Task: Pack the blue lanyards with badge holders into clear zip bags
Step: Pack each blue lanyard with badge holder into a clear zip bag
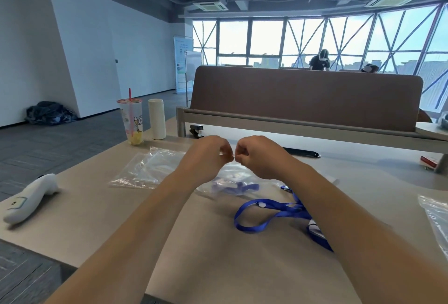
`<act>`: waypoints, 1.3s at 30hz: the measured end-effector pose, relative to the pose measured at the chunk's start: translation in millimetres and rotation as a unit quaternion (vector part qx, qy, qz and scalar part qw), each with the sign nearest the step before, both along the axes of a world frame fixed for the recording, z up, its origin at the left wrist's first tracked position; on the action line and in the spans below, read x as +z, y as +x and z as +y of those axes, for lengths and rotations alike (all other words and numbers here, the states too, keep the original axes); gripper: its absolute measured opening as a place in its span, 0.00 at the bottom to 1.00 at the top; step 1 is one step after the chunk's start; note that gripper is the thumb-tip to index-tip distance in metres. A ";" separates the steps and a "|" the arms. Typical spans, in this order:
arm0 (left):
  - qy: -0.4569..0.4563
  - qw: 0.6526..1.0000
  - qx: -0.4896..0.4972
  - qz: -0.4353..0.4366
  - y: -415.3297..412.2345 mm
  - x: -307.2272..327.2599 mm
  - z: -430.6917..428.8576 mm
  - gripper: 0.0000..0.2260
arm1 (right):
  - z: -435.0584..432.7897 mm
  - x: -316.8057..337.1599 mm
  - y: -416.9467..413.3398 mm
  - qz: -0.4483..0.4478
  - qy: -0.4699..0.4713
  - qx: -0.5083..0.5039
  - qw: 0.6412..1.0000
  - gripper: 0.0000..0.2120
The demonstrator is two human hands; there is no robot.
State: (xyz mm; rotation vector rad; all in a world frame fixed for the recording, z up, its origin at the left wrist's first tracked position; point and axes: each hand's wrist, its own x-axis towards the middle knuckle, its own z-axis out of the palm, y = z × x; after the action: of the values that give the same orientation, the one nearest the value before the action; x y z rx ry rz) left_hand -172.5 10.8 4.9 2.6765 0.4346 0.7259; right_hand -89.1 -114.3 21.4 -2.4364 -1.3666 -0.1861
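Beige desk [109,206] fills my feed, with a brown divider behind it. Both hands are raised over its middle: my left hand [206,156] and right hand [257,156] have their fingers curled, pinching the top edge of a clear zip bag [229,174] between them. Inside it lies a bunched blue lanyard [235,186]. A loose lanyard [266,214] sprawls on the desk just right of it. A flat bag [145,168] lies left, contents unclear, and an edge bag [436,216] lies far right. A plastic cup [132,119] holds yellow dregs.
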 end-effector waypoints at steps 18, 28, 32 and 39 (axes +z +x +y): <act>0.014 1.000 0.014 -0.023 2.4 -8.8 4.2 0.11 | -16.6 -4.7 16.3 0.017 0.006 -0.037 0.999 0.05; -0.072 0.997 -0.007 -0.004 13.5 -10.8 -9.3 0.05 | -25.6 -8.5 23.1 0.033 0.057 -0.048 0.997 0.04; -0.097 0.995 -0.011 -0.031 8.7 -10.9 -1.8 0.04 | -38.0 -12.3 30.2 0.079 0.123 -0.072 0.987 0.04; -0.038 0.999 0.033 0.021 -1.7 -3.5 -0.3 0.06 | -38.5 -12.5 27.5 0.108 0.162 -0.092 0.977 0.04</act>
State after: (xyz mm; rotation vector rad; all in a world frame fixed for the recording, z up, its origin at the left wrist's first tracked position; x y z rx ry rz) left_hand -174.2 10.5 1.4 2.6209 0.5515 0.6603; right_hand -61.5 -152.9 8.9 -2.2295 -0.9373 -0.1677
